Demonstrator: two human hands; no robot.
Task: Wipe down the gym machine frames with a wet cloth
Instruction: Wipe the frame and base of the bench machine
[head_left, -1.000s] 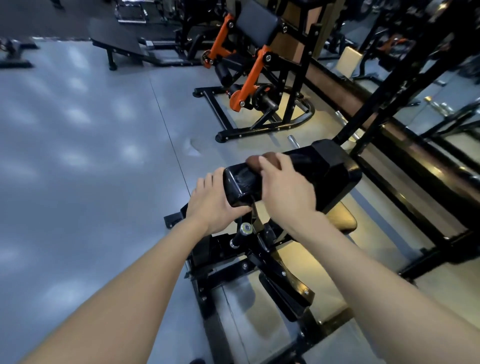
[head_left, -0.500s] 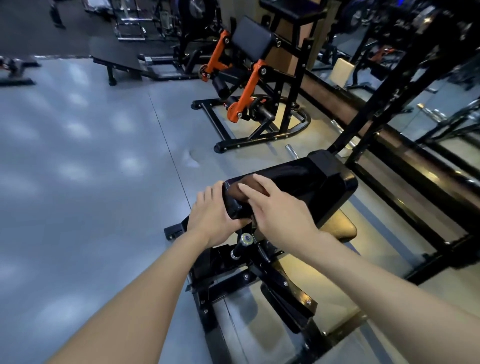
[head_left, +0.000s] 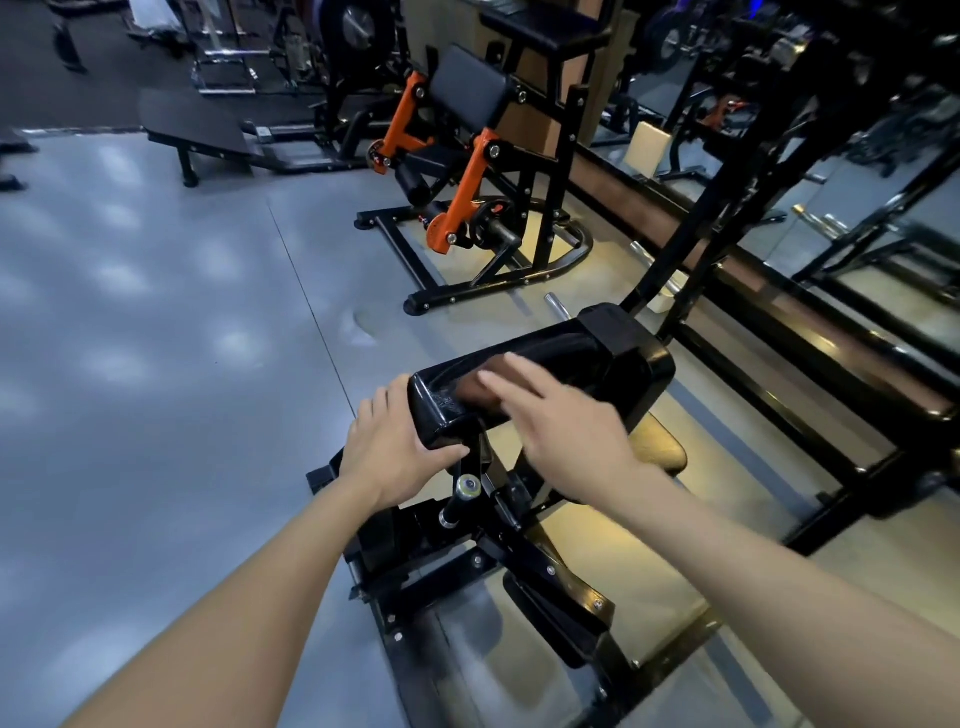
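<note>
At the near end of a black padded rest (head_left: 550, 364), the left hand (head_left: 392, 452) grips the pad's end, its fingers curled over the far side and its thumb (head_left: 441, 456) lying along the lower edge. The right hand (head_left: 566, 426) lies over the top of the pad with its fingers (head_left: 506, 389) stretched flat, pressing a dark brown cloth (head_left: 475, 387) against the glossy surface; the hand is blurred. Only a small part of the cloth shows, just beyond the fingertips. Below the pad stands the machine's black frame (head_left: 467, 566), with a round adjustment knob (head_left: 467, 487) under the left thumb. A tan seat (head_left: 660, 447) shows to the right of the pad. Farther off on the grey floor (head_left: 156, 364) stands a black and orange machine (head_left: 467, 176), and mirrors (head_left: 883, 218) line the wall at right.
</note>
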